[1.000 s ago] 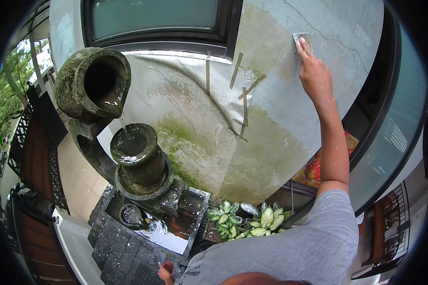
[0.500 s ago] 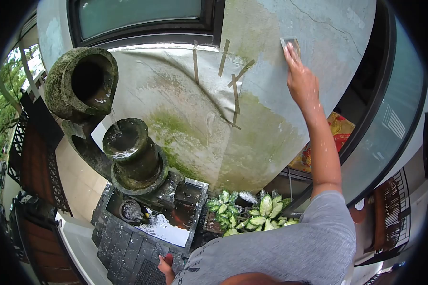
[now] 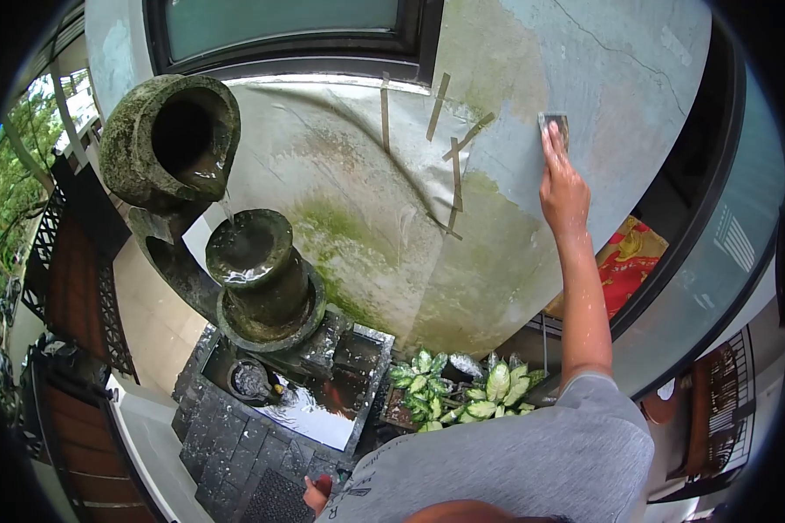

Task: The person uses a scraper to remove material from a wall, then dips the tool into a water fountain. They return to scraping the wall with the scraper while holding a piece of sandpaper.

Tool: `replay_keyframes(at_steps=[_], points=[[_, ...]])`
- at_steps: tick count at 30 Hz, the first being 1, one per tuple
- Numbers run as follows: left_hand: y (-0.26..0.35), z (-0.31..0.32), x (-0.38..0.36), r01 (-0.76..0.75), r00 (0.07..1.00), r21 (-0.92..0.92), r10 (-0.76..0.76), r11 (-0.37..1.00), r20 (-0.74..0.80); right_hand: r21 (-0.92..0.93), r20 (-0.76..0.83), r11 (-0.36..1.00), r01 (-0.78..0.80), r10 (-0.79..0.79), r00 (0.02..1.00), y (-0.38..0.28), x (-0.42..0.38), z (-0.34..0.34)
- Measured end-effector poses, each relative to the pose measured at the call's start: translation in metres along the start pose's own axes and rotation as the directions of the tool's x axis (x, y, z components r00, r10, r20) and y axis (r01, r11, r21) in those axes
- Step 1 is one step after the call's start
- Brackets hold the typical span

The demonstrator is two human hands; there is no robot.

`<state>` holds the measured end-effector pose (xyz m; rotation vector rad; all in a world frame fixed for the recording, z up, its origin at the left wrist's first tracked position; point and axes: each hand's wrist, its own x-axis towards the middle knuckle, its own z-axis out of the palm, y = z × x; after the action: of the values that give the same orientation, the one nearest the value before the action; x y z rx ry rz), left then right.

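Observation:
My right hand (image 3: 564, 193) is raised against the painted wall (image 3: 506, 227), its fingers pressed on a small flat scraper (image 3: 553, 128) that touches the wall's surface. The wall around it is pale blue and grey, with peeling patches and green stains lower down. Strips of brown tape (image 3: 457, 174) hold a wrinkled sheet to the wall, left of this hand. Low at the bottom, beside the grey shirt, my left hand (image 3: 317, 492) is partly visible with its fingers curled; something reddish shows at it, too small to name.
A stone jug fountain (image 3: 170, 144) pours water into a lower stone pot (image 3: 262, 292) at the left. Below lies a pond (image 3: 323, 410). Leafy plants (image 3: 497, 388) grow under the wall. Window frames border it at the top (image 3: 296, 65) and right (image 3: 706, 235).
My right hand and the scraper have moved down the wall. The whole view has shifted slightly, with the fountain and window now farther right.

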<state>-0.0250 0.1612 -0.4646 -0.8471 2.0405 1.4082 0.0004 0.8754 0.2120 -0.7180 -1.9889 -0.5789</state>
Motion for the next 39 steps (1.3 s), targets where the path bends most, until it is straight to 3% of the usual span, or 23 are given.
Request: replay_keyframes(at_steps=[2,3,4,6,7,11,14,17,18,20,21,22,24,26,29,30,32,34,37,39], points=[[0.028,0.014,0.015,-0.108,0.978,0.174,0.136,0.979,-0.156,0.004,-0.047,1.000,0.021,-0.021,0.999,-0.004,0.032,-0.007],[0.036,0.012,0.012,-0.191,0.966,0.309,0.235,0.932,-0.110,-0.003,-0.067,1.000,0.025,-0.025,0.997,-0.007,0.050,-0.011],[0.047,0.010,0.011,-0.192,0.966,0.322,0.237,0.927,-0.105,-0.009,-0.058,1.000,0.017,-0.017,0.998,-0.006,0.067,-0.011],[0.068,0.013,0.007,-0.312,0.936,0.376,0.351,0.873,-0.038,0.002,-0.192,0.995,0.096,-0.093,0.977,-0.003,0.093,-0.012],[0.077,0.016,0.002,-0.333,0.933,0.241,0.356,0.912,-0.058,-0.001,-0.187,0.996,0.091,-0.090,0.978,-0.004,0.095,-0.015],[0.107,0.013,-0.003,-0.388,0.918,0.097,0.394,0.917,-0.052,-0.073,-0.099,0.997,0.019,-0.027,0.995,-0.009,0.071,-0.024],[0.114,0.003,-0.018,-0.389,0.913,0.169,0.404,0.906,-0.062,-0.119,0.079,0.990,-0.080,0.090,0.993,-0.014,0.015,-0.031],[0.081,-0.006,-0.015,-0.452,0.871,0.260,0.485,0.854,-0.078,-0.093,0.083,0.991,-0.098,0.106,0.991,-0.005,-0.043,-0.010],[0.075,-0.012,-0.020,-0.453,0.869,0.269,0.488,0.850,-0.081,-0.089,0.088,0.990,-0.107,0.115,0.990,-0.006,-0.046,-0.007],[0.068,-0.018,-0.027,-0.275,0.950,0.213,0.298,0.938,-0.088,-0.087,0.092,0.988,-0.130,0.138,0.986,-0.006,-0.045,-0.002],[0.054,-0.024,-0.016,-0.362,0.909,0.377,0.413,0.853,-0.062,-0.085,0.085,0.988,-0.132,0.139,0.987,-0.007,-0.034,0.000],[0.056,-0.021,-0.015,-0.363,0.908,0.377,0.415,0.852,-0.064,-0.073,0.073,0.989,-0.132,0.137,0.988,-0.010,-0.018,-0.003],[0.057,-0.025,-0.018,-0.170,0.974,0.101,0.182,0.980,-0.135,-0.064,0.050,0.991,-0.116,0.120,0.992,-0.016,0.011,-0.008],[0.068,-0.021,-0.023,-0.162,0.974,0.097,0.175,0.982,-0.146,-0.073,0.038,0.992,-0.105,0.108,0.993,-0.016,0.041,-0.009],[0.075,-0.021,-0.012,-0.459,0.862,0.345,0.505,0.819,-0.051,-0.132,-0.067,0.991,-0.028,0.019,0.998,-0.016,0.053,-0.008],[0.084,-0.020,-0.018,-0.455,0.863,0.347,0.502,0.820,-0.053,-0.116,-0.027,0.992,-0.052,0.049,0.998,-0.017,0.046,-0.010],[0.108,-0.011,-0.024,-0.331,0.926,0.185,0.357,0.925,-0.125,-0.093,0.009,0.993,-0.071,0.072,0.997,-0.020,0.024,-0.013],[0.113,-0.011,-0.031,-0.328,0.929,0.153,0.348,0.932,-0.128,-0.081,0.134,0.984,-0.161,0.171,0.976,-0.020,-0.015,-0.010],[0.103,-0.015,-0.039,-0.355,0.925,0.017,0.353,0.935,-0.143,-0.046,0.040,0.991,-0.125,0.126,0.991,-0.016,-0.053,0.006],[0.088,-0.022,-0.044,-0.253,0.947,0.033,0.254,0.967,-0.198,-0.028,0.022,0.993,-0.116,0.117,0.993,-0.017,-0.046,0.011]])
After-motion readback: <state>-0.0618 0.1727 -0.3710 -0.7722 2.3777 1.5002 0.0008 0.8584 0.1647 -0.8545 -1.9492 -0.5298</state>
